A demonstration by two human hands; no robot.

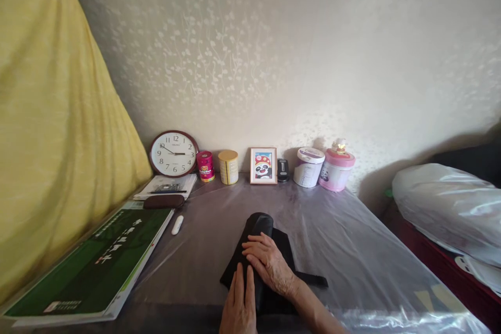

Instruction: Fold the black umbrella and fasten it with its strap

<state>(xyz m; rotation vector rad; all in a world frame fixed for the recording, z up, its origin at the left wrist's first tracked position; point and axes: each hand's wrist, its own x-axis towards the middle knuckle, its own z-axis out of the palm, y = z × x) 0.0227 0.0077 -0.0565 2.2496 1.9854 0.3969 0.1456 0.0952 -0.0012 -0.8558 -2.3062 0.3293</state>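
A black cloth bundle lies near the front edge of the table, with a smooth, rounded black roll along its middle and a short black strap sticking out to the right. What the roll is, I cannot make out. My left hand rests on the near left part of the cloth, fingers stretched forward. Across the roll lies my right hand, its fingers extended to the left and pressed down on top. The two hands are close together, and they hide part of the bundle.
A clear plastic sheet covers the table. On the left are a green book, a brown case and a small white object. Along the wall stand a clock, a picture frame and several tins, including a pink one.
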